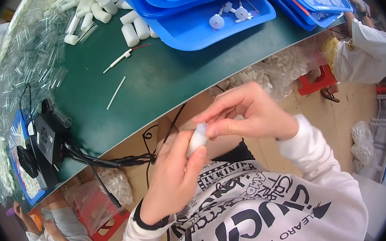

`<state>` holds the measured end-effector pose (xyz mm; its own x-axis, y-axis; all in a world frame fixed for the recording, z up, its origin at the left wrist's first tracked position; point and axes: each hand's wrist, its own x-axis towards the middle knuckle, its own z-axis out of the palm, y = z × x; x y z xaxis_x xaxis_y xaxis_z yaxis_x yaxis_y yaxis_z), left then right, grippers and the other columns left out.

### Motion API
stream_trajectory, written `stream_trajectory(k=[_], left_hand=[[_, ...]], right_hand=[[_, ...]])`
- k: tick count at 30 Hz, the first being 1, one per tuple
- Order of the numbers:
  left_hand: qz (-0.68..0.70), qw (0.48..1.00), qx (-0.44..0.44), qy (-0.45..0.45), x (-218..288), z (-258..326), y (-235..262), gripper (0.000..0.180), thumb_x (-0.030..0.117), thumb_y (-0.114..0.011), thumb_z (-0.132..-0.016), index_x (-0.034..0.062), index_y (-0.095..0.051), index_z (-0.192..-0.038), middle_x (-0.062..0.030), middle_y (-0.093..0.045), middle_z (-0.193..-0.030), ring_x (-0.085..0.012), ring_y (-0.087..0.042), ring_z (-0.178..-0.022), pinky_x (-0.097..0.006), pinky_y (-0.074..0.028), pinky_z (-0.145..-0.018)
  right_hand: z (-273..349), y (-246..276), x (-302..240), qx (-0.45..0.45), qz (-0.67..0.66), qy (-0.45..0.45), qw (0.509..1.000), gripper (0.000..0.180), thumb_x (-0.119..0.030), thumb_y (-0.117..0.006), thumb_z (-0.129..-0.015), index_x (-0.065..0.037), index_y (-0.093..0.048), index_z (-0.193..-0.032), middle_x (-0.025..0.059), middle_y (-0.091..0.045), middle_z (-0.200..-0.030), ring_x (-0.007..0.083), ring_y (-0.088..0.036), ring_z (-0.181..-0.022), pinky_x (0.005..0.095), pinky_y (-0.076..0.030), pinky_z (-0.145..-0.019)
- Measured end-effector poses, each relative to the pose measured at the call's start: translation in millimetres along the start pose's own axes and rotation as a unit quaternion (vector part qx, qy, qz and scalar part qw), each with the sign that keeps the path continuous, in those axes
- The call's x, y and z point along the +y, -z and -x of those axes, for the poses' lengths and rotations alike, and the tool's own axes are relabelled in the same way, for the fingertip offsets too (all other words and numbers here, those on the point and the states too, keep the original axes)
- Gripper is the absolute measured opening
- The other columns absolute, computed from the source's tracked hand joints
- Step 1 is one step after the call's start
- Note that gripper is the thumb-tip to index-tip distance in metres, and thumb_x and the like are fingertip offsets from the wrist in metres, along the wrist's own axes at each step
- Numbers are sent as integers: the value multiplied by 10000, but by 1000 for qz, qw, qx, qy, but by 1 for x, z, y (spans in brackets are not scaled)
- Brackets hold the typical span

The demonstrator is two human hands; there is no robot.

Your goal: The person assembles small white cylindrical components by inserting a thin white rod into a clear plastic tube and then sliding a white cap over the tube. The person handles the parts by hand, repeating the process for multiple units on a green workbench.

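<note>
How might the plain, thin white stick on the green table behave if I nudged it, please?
The white stick would probably be light, being so slender. It looks fairly stiff, since it lies straight without sagging. It may roll if it is round, as the table around it looks smooth.

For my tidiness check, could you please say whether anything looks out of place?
Possibly: a thin white stick and a white piece with a red end lie loose on the green tabletop, outside the blue tray holding other white parts.
</note>
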<state>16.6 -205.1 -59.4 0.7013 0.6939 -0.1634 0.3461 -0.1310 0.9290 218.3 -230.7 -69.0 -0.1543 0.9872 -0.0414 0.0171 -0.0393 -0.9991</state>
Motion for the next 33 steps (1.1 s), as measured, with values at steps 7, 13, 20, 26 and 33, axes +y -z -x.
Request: stream_trajectory(k=[7, 13, 20, 26, 33], left_hand=[[396, 906, 30, 146, -44, -15, -9, 382, 256, -384, -919, -25, -535, -1129, -131, -551, -1182, -191, -482, -1105, -308, -319, -930], [478, 856, 31, 196, -44, -13, -16, 393, 265, -370, -928, -13, -513, -1166, -103, -554, -1149, -178, -486, -1080, -334, -350, -934], [484, 850, 62, 199, -38, -9, -19, 421, 298, -376, -932, -17, -496, -1184, -94, -529, -1175, -154, -496, -1017, -296, -376, -875], [459, 860, 65, 212, -39, -15, -13, 446, 322, -378, -933, -39, -532, -1145, -102, -562, -1114, -126, -541, -743, -222, -426, -606], [419, 870, 111, 236, -36, -16, -14, 448, 315, -381, -931, -60, -548, -1111, -105, -563, -1112, -104, -527, -690, -215, -417, -508]], right_hand=[[33, -52, 63, 251, -144, -64, 955, 188, -171, -554, -890, 6, -582, -948, 17, -588, -753, 48, -506, -613, 197, -410, -535], [19, -82, 51, 140, -121, -117, 976, 290, -244, -491, -929, 36, -544, -984, 55, -582, -735, 82, -523, -643, 237, -418, -570], [12, -85, 45, 130, -143, -137, 971, 308, -233, -394, -967, 35, -543, -987, 57, -562, -721, 115, -526, -625, 245, -418, -573], [4, -88, 34, 142, -168, -146, 964, 308, -241, -336, -983, 19, -481, -1062, 28, -489, -647, 97, -483, -565, 246, -395, -512], [6, -102, 36, 160, -206, -184, 948, 291, -241, -318, -988, 11, -464, -1000, 19, -468, -607, 93, -462, -502, 240, -384, -467]])
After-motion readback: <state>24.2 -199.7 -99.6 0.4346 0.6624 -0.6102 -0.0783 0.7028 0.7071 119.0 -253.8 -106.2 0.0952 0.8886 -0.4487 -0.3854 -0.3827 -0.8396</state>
